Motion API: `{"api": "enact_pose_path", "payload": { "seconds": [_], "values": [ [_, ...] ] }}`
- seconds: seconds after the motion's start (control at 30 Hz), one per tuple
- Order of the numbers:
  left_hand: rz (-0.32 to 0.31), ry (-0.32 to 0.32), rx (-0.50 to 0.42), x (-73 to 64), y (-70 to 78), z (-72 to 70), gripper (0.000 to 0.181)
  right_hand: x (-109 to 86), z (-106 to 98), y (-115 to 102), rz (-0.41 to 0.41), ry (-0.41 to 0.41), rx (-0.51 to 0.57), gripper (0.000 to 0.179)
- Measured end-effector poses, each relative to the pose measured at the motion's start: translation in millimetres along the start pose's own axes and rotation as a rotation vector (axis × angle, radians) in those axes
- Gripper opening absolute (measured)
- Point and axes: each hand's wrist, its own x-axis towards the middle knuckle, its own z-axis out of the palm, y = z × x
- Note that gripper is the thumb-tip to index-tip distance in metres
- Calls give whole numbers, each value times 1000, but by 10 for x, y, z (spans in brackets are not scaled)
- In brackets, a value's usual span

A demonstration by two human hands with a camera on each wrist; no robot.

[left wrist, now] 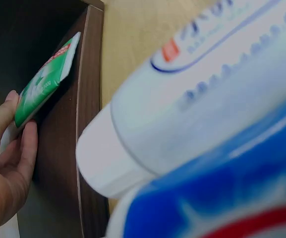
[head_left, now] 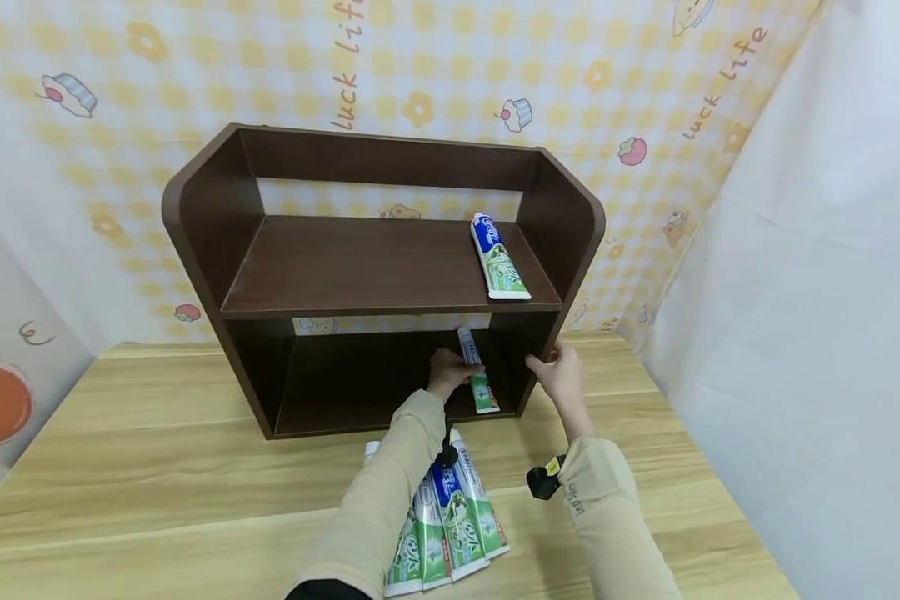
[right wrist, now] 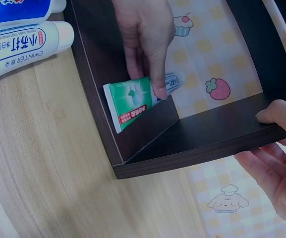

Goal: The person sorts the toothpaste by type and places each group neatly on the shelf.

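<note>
On the lower shelf of a dark brown rack (head_left: 390, 308), my left hand (head_left: 450, 372) pinches a green and white toothpaste tube (head_left: 482, 390) between thumb and fingers. The tube lies near the right side panel, its flat end toward the front edge, as the right wrist view also shows. My right hand (head_left: 562, 379) grips the front edge of that side panel (right wrist: 207, 148), thumb on the inner face and fingers outside. A blue and green toothpaste tube (head_left: 499, 258) lies on the upper shelf at the right.
Several toothpaste tubes (head_left: 457, 525) lie fanned out on the wooden table (head_left: 180, 500) in front of the rack, partly hidden by my left forearm. Behind the rack hangs a yellow checked cloth (head_left: 420, 67); a white sheet (head_left: 810, 250) is at the right.
</note>
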Motion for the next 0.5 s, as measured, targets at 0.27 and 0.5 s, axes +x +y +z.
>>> {"api": "enact_pose_path", "payload": {
  "seconds": [0.27, 0.5],
  "values": [
    [97, 58, 193, 197, -319, 96, 41, -8, 24, -6, 14, -11, -11, 27],
    [211, 80, 242, 239, -390, 141, 45, 32, -18, -18, 33, -94, 44, 29]
  ]
}}
